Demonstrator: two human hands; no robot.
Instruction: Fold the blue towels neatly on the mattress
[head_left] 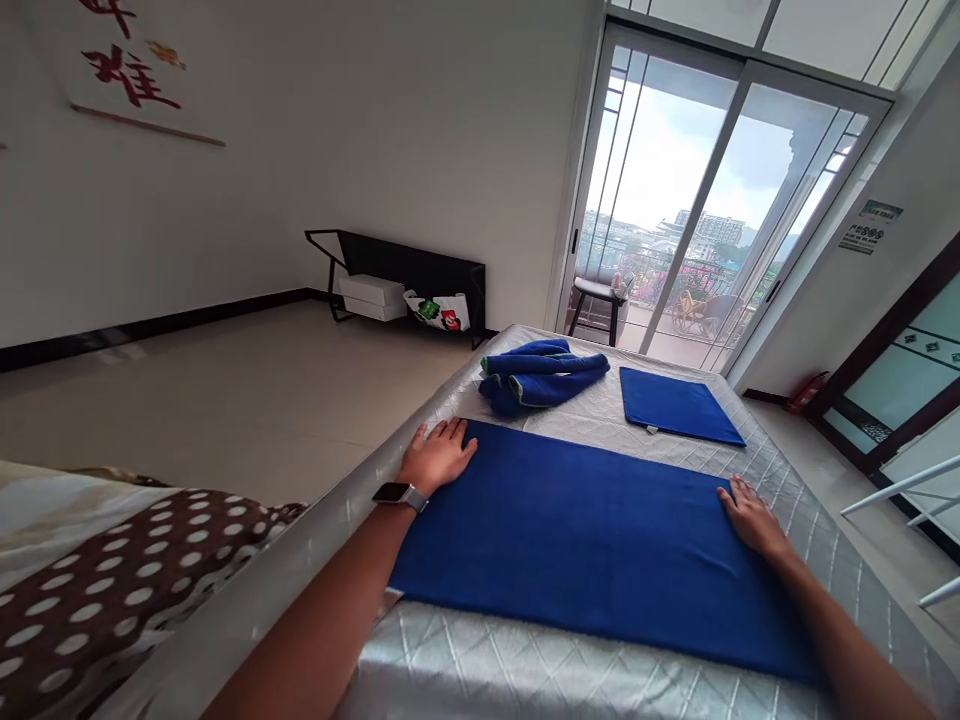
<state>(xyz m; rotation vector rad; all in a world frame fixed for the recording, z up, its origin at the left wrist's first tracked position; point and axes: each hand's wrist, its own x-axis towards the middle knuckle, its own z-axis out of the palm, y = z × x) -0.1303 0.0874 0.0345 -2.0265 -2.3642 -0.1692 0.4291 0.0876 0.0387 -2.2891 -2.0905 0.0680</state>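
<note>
Item one: a large, rectangular, deep-blue cloth point(592, 540), laid out flat on a pale, quilted mattress point(495, 660), nearest us; edges fairly straight, faint creases towards its right side.

Item two: our left hand point(437, 458), palm down on the far left corner, fingers slightly spread, gripping nothing; dark-faced watch point(401, 494) at the wrist.

Item three: our right hand point(756, 520), resting on the far right corner, fingers extended, pinching nothing that we can see.

Item four: a smaller blue cloth rectangle point(679, 403), flat beyond the large one, small white tag point(652, 429) on its near edge.

Item five: a loose blue cloth bundle with green edging point(551, 375), rumpled, beside item four.

Condition: we judge both rectangles essentially flat, light creases unsmoothed on the large; the bundle is neither flattened nor squared.
</note>
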